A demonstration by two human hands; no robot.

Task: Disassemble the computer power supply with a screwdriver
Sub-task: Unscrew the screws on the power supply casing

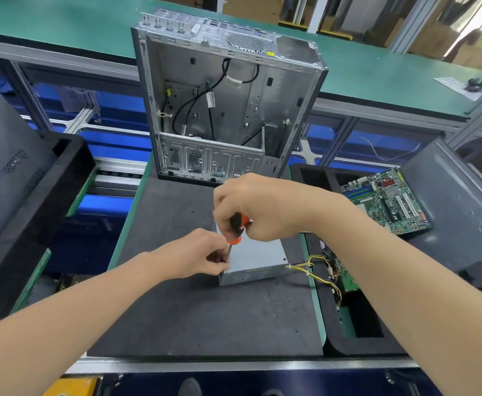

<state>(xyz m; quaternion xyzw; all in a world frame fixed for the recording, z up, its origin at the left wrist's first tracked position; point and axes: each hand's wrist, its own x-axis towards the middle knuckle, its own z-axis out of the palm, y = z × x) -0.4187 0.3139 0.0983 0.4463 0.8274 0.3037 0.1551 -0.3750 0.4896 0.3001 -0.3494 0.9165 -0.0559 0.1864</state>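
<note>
Chassis [228, 110] behind power supply [258, 257], motherboard [388, 204] right, hands [202, 252] [262, 207] on screwdriver [235, 240]

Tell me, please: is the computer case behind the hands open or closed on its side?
Open. The computer case has no panel on the side facing the camera, so its bare metal interior and loose black cables are visible.

**Hidden under the hands**

The right hand [262, 207] hides the handle top of the screwdriver [235, 239] and the far end of the power supply [259, 257]. The left hand [202, 252] covers its near-left corner and the tip. Print on the motherboard [388, 204] is too small to read.
</note>
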